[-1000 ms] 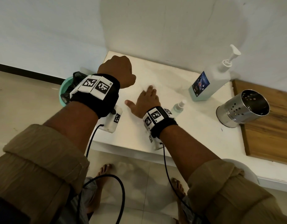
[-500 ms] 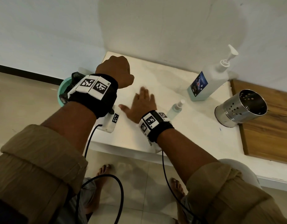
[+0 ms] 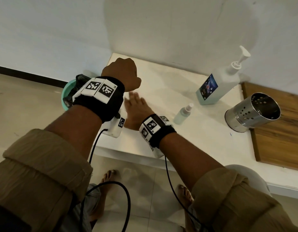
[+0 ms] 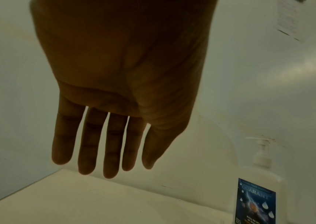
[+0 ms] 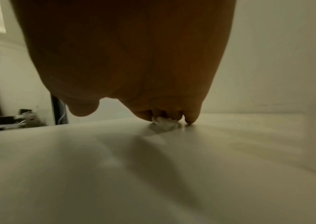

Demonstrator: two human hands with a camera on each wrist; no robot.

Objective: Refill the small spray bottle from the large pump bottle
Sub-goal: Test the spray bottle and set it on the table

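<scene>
The small clear spray bottle stands on the white counter. Behind it, near the wall, is the large pump bottle with a blue label, also seen in the left wrist view. My right hand lies flat on the counter, left of the spray bottle. In the right wrist view its fingertips press a small white wad onto the surface. My left hand hovers above the counter's left end, fingers straight and hanging down, holding nothing.
A perforated steel cup stands at the right, at the edge of a wooden board. A teal bin with a black bag sits on the floor, left of the counter. The wall runs close behind the bottles.
My right hand has slid left across the counter, away from the spray bottle. The left hand has stayed about where it was.
</scene>
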